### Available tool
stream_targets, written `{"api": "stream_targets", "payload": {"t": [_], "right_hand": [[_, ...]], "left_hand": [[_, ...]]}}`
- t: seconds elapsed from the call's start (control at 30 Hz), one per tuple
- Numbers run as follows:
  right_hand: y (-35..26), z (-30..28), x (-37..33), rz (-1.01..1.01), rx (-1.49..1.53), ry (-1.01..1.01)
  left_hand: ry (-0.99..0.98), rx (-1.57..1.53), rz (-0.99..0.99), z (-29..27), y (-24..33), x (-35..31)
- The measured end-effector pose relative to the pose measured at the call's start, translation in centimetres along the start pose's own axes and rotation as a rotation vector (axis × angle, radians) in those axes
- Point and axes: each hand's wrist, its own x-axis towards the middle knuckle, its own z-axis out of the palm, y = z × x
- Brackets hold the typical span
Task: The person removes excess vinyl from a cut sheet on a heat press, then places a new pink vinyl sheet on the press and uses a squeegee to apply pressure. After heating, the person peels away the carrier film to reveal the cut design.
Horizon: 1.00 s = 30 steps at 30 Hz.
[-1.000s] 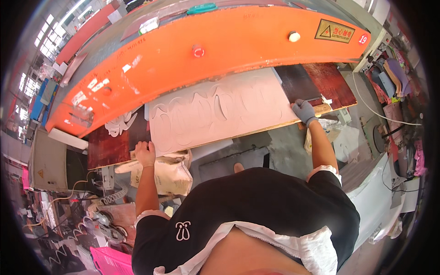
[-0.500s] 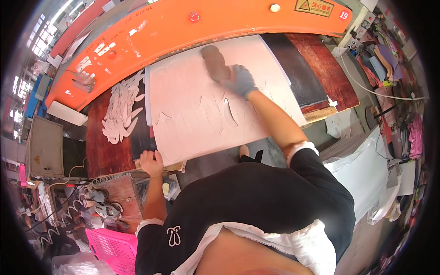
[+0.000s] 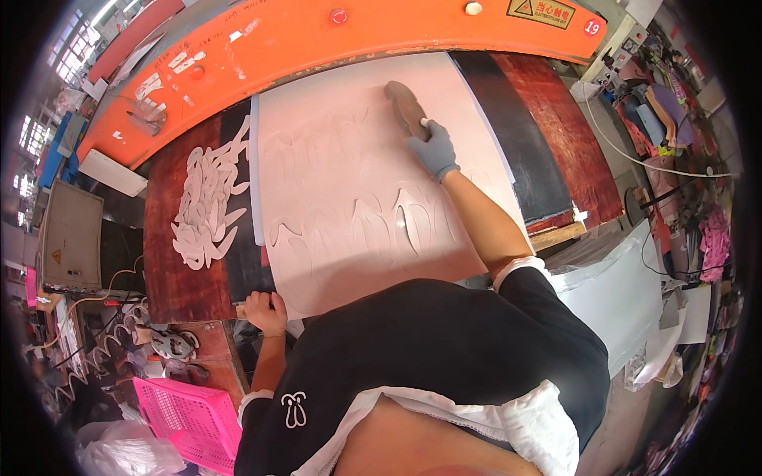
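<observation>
My right hand (image 3: 435, 151), in a grey glove, grips the near end of a brown sole-shaped cutting die (image 3: 408, 109). The die rests on or just above the far right part of a pale pink sheet (image 3: 317, 178); any gap beneath it cannot be made out. Curved sole outlines mark the sheet in rows, and one slit (image 3: 412, 230) near the front gapes. Bare and curled, my left hand (image 3: 266, 312) closes over the table's front edge (image 3: 240, 312) by the sheet's near left corner.
An orange machine beam (image 3: 278, 41) spans the table's far side. Left of the sheet lies a pile of pale cut pieces (image 3: 205, 208) on the reddish-brown board (image 3: 168, 238). A pink basket (image 3: 186, 416) stands low at left; white sheeting (image 3: 611, 297) lies at right.
My right hand has shifted to the right with the die, which is now tilted differently. The left hand stays at the table edge. The whole view has shifted slightly.
</observation>
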Motion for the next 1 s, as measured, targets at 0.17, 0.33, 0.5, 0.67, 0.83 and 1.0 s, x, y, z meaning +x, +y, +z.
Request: {"api": "stream_targets", "payload": {"t": [0.17, 0.33, 0.5, 0.67, 0.83, 1.0], "right_hand": [[0.5, -1.4, -2.5, -0.189, -0.378, 0.048], [0.9, -1.8, -2.4, -0.100, -0.424, -0.098], [4.7, -7.9, -1.8, -0.183, -0.303, 0.140], [10.7, -20.3, -8.2, 0.085, -0.380, 0.182], [14.5, -20.6, -10.6, 0.066, -0.550, 0.430], [14.0, -16.9, -3.6, 0.145, -0.453, 0.517]], "left_hand": [[-0.031, -0.012, -0.016, -0.5, 0.1, -1.0], [-0.007, 0.006, 0.012, -0.4, 0.0, -1.0], [0.000, 0.001, 0.008, -0.3, 0.2, -0.6], [0.004, 0.012, 0.015, 0.5, 0.0, 0.9], [0.025, 0.002, 0.051, 2.9, -1.1, 4.7], [0.032, 0.023, 0.071, 7.0, -3.6, 10.0]]}}
